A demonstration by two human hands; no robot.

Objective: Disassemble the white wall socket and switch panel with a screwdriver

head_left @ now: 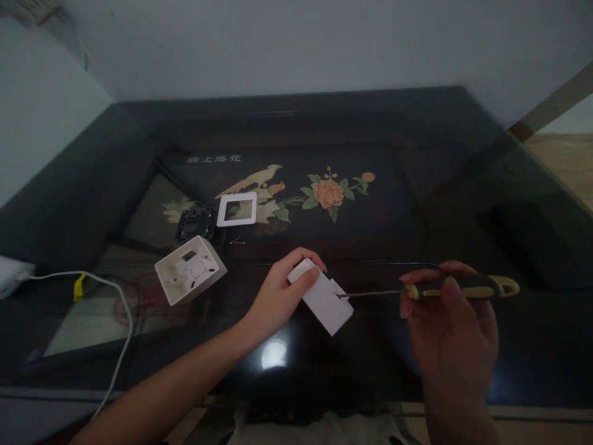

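Note:
My left hand grips a flat white plastic piece with a small tab on its upper right edge, the thumb pressed on its face. In my right hand is a screwdriver with a black and yellow handle, held level with its shaft pointing left. The screwdriver's tip meets the white piece at the tab. Left of my hands lies an open white square box, tilted toward me. Behind it rest a black square plastic part and a white square frame. Small screws lie near the frame.
All this is on a dark glossy table with a bird and flower picture. A white cable with a yellow tag runs along the left from a white adapter. A pale wall stands behind the table.

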